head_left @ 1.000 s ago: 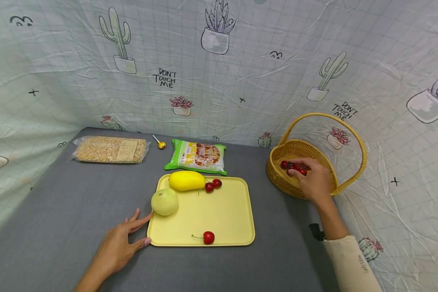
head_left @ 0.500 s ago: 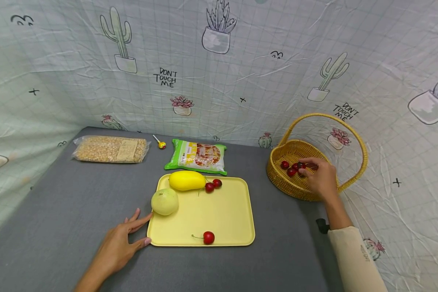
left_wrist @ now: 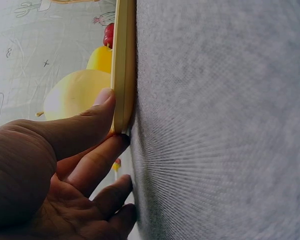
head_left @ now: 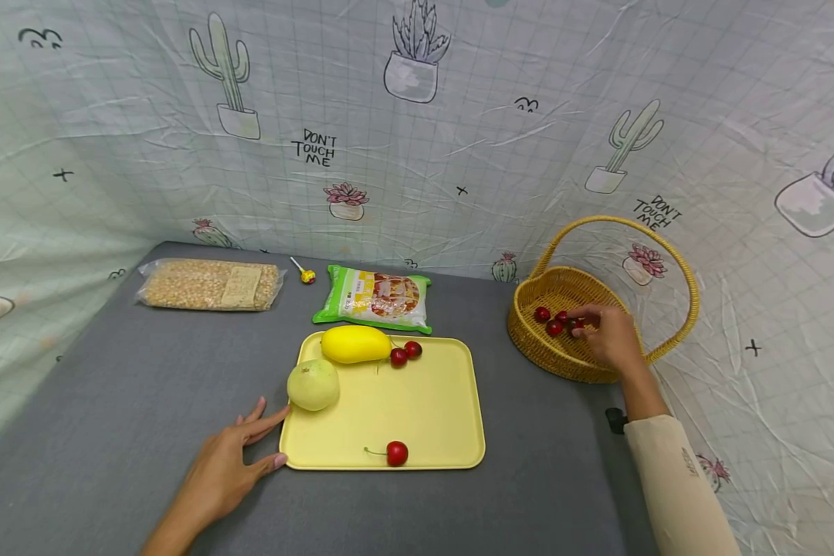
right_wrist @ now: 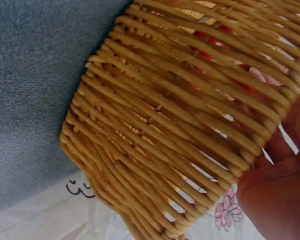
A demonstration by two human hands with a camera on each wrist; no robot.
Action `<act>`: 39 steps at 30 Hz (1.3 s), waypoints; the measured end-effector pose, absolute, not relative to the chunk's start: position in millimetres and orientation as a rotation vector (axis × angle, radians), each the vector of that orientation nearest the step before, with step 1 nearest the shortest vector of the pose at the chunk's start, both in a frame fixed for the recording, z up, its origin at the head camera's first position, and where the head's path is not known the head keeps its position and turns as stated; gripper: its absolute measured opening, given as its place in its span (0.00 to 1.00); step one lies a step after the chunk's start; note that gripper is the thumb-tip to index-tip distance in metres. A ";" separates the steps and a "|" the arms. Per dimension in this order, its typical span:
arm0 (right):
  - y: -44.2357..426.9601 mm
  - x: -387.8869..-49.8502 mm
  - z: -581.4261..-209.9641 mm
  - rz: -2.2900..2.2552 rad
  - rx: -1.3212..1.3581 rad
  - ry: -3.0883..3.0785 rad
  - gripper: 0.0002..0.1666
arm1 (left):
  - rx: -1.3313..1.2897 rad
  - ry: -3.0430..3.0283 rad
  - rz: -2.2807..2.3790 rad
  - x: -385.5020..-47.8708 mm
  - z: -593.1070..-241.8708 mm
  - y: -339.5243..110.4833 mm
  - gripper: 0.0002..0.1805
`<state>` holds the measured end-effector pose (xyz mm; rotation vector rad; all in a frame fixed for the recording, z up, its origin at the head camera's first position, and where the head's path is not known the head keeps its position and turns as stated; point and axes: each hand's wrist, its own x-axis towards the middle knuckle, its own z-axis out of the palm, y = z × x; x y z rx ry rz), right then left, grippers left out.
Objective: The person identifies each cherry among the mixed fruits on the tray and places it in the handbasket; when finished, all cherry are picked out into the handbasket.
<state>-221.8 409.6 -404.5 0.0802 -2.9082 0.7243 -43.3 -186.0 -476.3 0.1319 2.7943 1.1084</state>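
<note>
My left hand (head_left: 225, 467) rests at the left edge of a yellow tray (head_left: 431, 409), thumb and index finger touching its rim. On the tray lie a round pale green fruit (head_left: 313, 384), a yellow mango-like fruit (head_left: 356, 344), a pair of cherries (head_left: 399, 357) beside it, and a single stemmed cherry (head_left: 397, 453) near the front edge. My right hand (head_left: 613, 340) reaches inside a wicker basket (head_left: 531, 347) and pinches a cherry (head_left: 578, 323) between thumb and fingers. Other cherries (head_left: 554, 328) lie to its left. In the right wrist view, the basket wall (right_wrist: 165, 110) partly hides the fingers.
Behind the tray lies a green-and-white food packet (head_left: 382, 299), with a lollipop (head_left: 307, 276) to its left. A clear bag of yellow kernels (head_left: 208, 285) lies at the back left. The basket's tall handle (head_left: 691, 297) arches behind my right hand. Patterned cloth surrounds the table.
My right hand has shifted right within the basket, uncovering cherries to its left, and now has a cherry at its fingertips. The left hand and tray stay put.
</note>
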 end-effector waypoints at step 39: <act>418.0 -241.7 -422.0 0.571 0.171 -2.958 0.17 | 0.114 2.785 1.126 -41.7 -475.6 -184.3 0.42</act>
